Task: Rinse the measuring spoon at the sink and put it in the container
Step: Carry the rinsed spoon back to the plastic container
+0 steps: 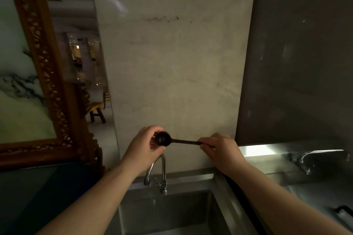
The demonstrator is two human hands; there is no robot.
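A dark measuring spoon (172, 140) with a round bowl and a ribbed handle is held level in front of the pale wall, above the sink. My left hand (146, 148) wraps its fingers around the bowl on the left end. My right hand (219, 149) pinches the end of the handle on the right. Below them stands a curved steel tap (163, 173) over the steel sink (219, 192); I see no water running. No container is in view.
A carved wooden frame (47, 66) with a marbled panel stands at the left, above a dark counter (38, 192). A second tap (313, 158) and another steel basin (315, 192) lie to the right. The grey wall panel is at the upper right.
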